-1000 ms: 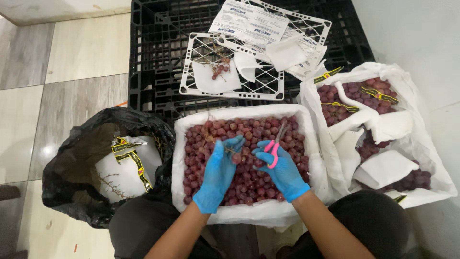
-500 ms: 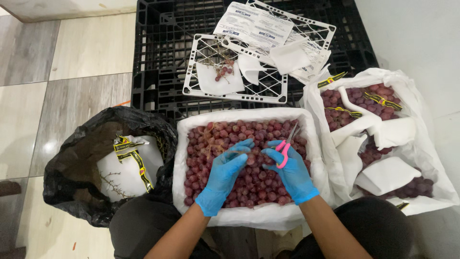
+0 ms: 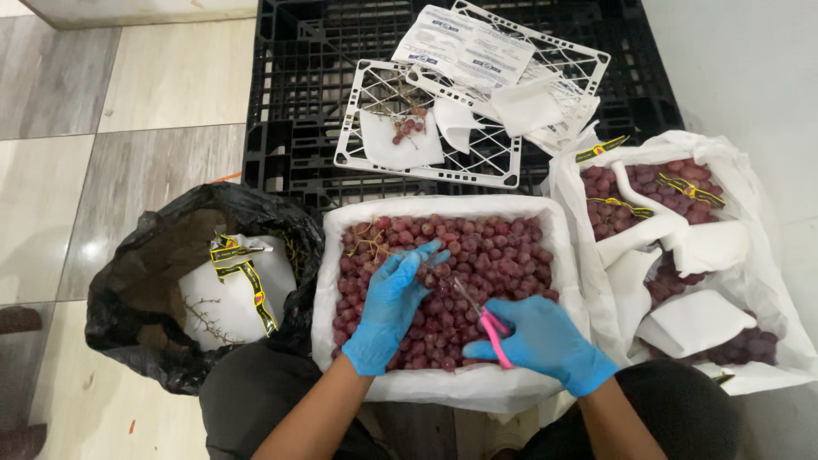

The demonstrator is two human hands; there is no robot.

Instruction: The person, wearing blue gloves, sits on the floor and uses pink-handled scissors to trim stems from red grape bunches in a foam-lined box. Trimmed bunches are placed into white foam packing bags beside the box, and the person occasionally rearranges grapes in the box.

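Head view looks straight down on a person seated on the floor with a white-lined box (image 3: 443, 388) of red grapes (image 3: 494, 264) resting between the knees, close enough for both hands to work inside it without reaching.

Left hand (image 3: 390, 308), in a blue glove, lies on the fruit with fingers half curled and the fingertips pinching a stem or small cluster near the upper left of the box; it appears to steady that piece so it can be cut. Exactly what sits between the fingertips is too small to confirm.

Right hand (image 3: 545, 341), also gloved in blue, is closed around the pink handles of a pair of scissors (image 3: 481, 315). The blades point up and left toward the left fingertips, just beside them, over the middle of the box.

Surroundings:
- A black bag (image 3: 153, 290) stands open just to the left of the box, holding white wrapping with yellow-and-black tape and a bare stem; its position suits discards from the left hand.
- A second lined box (image 3: 750, 281) of grapes, partly covered by white paper pads, sits to the right, touching or nearly touching the first.
- A black pallet (image 3: 298, 94) lies beyond, carrying white plastic grids (image 3: 426, 128), printed paper sheets and a small loose cluster on a pad, well apart from the hands.
- Floor tiles (image 3: 102, 128) are grey and beige.
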